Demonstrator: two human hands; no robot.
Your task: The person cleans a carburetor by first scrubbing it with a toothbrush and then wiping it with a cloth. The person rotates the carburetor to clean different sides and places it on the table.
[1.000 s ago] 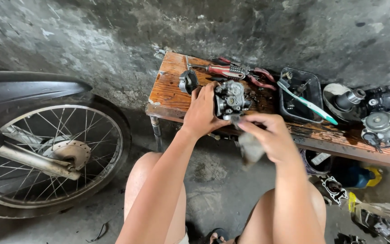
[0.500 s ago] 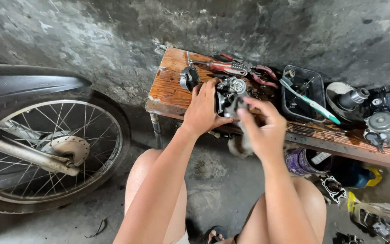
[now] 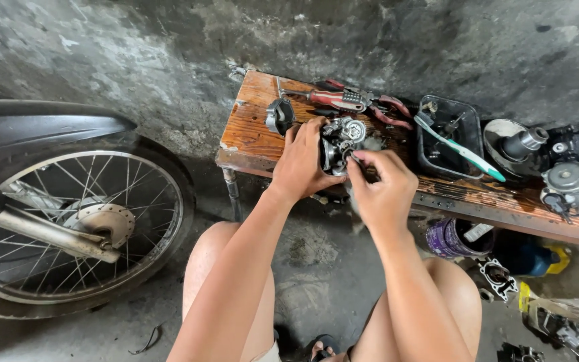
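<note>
The left hand (image 3: pixel 303 164) is clamped on the metal carburetor (image 3: pixel 340 142) at the table (image 3: pixel 249 131) edge; the right hand (image 3: pixel 382 188), just right of it, pinches a small part against it.

Silver-grey carburetor (image 3: pixel 342 142); red-handled pliers (image 3: pixel 333 99); orange-brown wooden bench (image 3: pixel 249 131).

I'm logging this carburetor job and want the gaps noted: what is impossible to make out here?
Head view only:
- Carburetor: near side hidden by left hand.
- What right hand fingertips pinch: too small.
- Motorcycle wheel: cut by left edge.
- Engine parts: cut by right edge.
</note>
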